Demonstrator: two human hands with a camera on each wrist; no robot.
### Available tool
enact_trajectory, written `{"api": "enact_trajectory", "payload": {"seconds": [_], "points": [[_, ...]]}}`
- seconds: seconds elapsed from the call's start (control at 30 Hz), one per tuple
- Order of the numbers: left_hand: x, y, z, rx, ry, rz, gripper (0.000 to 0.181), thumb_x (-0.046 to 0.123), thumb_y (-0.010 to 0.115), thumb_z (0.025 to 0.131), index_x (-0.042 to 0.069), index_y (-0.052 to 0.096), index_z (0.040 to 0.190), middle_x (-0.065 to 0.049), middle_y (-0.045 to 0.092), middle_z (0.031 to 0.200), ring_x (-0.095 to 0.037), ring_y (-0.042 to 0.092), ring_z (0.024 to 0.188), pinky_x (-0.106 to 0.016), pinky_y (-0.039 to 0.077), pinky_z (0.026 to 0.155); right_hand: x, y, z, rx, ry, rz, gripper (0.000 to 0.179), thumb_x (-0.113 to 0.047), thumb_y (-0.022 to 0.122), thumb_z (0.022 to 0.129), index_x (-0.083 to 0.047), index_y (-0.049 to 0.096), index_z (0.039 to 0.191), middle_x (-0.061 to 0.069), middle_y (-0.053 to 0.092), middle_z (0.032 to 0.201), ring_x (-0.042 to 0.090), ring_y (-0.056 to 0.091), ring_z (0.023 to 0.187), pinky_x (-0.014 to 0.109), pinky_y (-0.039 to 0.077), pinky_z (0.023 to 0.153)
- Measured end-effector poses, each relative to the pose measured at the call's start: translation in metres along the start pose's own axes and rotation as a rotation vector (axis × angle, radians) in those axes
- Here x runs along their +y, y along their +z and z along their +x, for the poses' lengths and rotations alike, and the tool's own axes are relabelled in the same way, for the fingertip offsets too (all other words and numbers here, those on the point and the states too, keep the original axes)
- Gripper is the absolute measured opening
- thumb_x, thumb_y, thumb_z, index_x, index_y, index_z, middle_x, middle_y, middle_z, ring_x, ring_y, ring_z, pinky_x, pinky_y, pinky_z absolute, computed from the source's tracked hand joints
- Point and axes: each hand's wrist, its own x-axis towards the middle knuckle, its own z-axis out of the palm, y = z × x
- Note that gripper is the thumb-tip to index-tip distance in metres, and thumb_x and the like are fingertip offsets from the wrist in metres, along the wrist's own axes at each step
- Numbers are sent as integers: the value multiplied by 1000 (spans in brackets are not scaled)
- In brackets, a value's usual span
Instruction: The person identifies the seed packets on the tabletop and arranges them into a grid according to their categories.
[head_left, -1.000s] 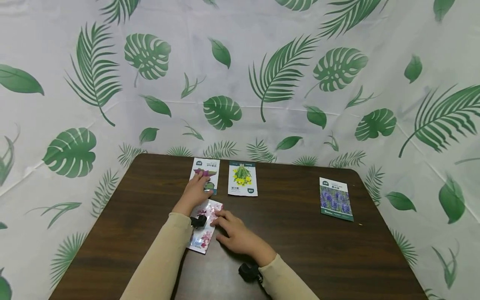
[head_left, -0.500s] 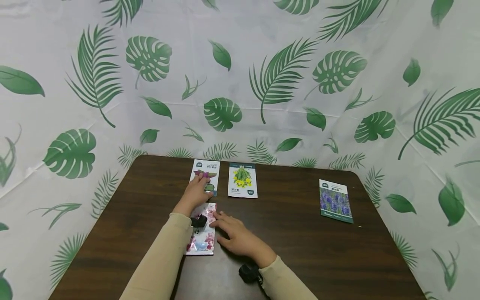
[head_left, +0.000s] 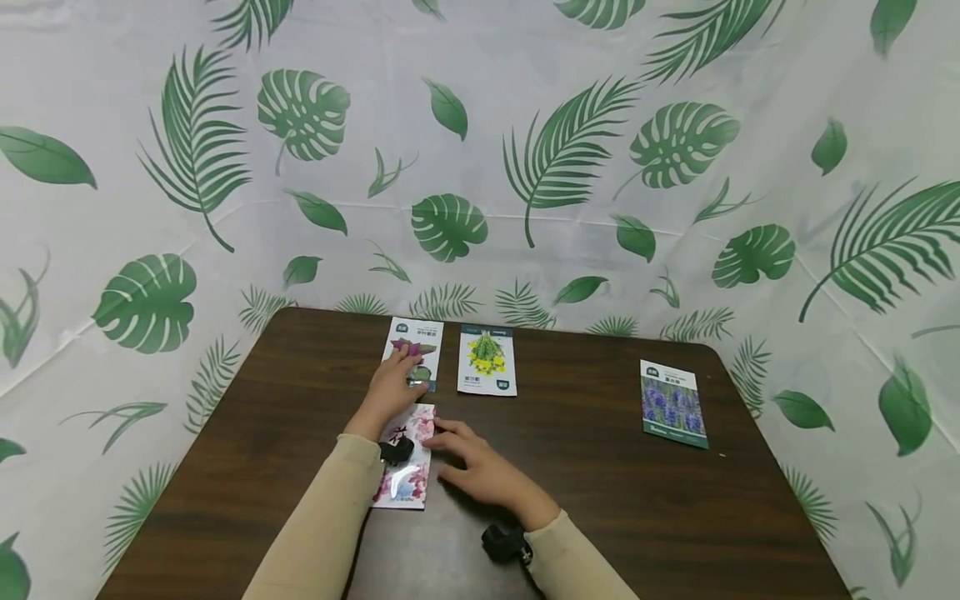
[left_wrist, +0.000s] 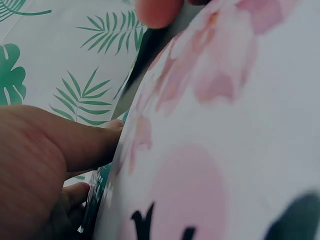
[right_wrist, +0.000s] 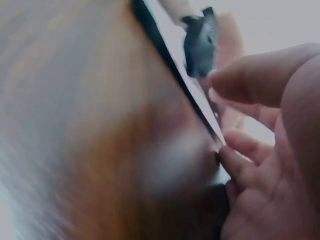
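Pink pkt point(head_left: 408, 483) lies flat on table point(head_left: 585, 417), just nearer the person than purple pkt point(head_left: 427, 328). R hand point(head_left: 480, 471): fingers relaxed, tips at pink's R edge, no grip; best nudge it w/ flat tips, light pressure, no buckling. L hand point(head_left: 387, 387): fingers resting on purple, not clamped; press lightly so it doesn't skew vs yellow pkt point(head_left: 487, 360) beside it.

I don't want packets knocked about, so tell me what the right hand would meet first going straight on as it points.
Most likely the pink packet: its edge lies right at the right hand's fingertips, though whether they touch is unclear.
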Motion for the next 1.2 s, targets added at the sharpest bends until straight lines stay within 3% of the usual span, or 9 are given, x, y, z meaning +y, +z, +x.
{"api": "enact_trajectory", "payload": {"seconds": [0.1, 0.3, 0.4, 0.57, 0.7, 0.83, 1.0, 1.2], "points": [[0, 1, -1, 11, 3, -3, 67, 28, 77, 100, 1, 55, 157, -24, 29, 178, -47, 19, 168, -68, 22, 134, 8, -8, -2, -7, 7, 230, 42, -20, 63, 111, -28, 62, 152, -3, 38, 176, 23, 36, 164, 56, 34, 131], [0, 1, -3, 27, 7, -13, 66, 27, 78, 99, 1, 56, 156, -24, 30, 178, -47, 19, 168, -68, 22, 134, 25, -21, -9, -10, 11, 769, 47, -7, 51, 114, -5, 49, 161, 5, 36, 179, 24, 26, 169, 51, 18, 138], [0, 2, -4, 27, -5, -19, 67, 28, 78, 99, 3, 55, 157, -23, 29, 178, -46, 18, 169, -68, 20, 134, 31, -24, -12, -15, -16, 899, 50, -6, 47, 115, -4, 43, 164, 9, 32, 180, 25, 21, 170, 39, 18, 138], [-1, 4, -3, 38, -11, -5, 67, 29, 78, 100, 4, 56, 157, -23, 30, 178, -47, 19, 168, -69, 21, 134, 39, -31, -16, 4, -103, 925, 51, -4, 49, 114, -4, 43, 165, 12, 33, 180, 23, 25, 170, 23, 28, 133], [0, 5, -2, 40, -17, -10, 67, 29, 77, 100, 5, 55, 158, -23, 30, 178, -47, 18, 169, -69, 20, 134, 51, -43, -20, 104, -160, 952, 51, 4, 47, 112, 3, 43, 163, 18, 34, 178, 24, 29, 168, 24, 31, 133], [1, 3, -3, 41, -20, -19, 68, 29, 78, 100, 5, 55, 158, -23, 30, 178, -47, 18, 168, -69, 19, 134, 64, -58, -28, 222, -157, 960, 49, 3, 48, 112, 7, 42, 161, 20, 35, 177, 23, 30, 168, 25, 32, 132], [1, 4, -2, 39, -13, -10, 68, 29, 78, 99, 4, 54, 159, -23, 29, 178, -47, 18, 168, -69, 19, 134, 79, -77, -41, 343, -121, 892, 50, -3, 51, 113, 7, 41, 161, 21, 37, 176, 25, 30, 167, 20, 34, 128], [0, 4, -1, 39, -11, -8, 69, 30, 78, 99, 4, 54, 159, -23, 29, 178, -47, 18, 169, -69, 19, 134, 101, -99, -57, 497, -145, 839, 50, -2, 52, 113, 9, 41, 161, 20, 39, 175, 20, 32, 166, 20, 32, 129]]}}
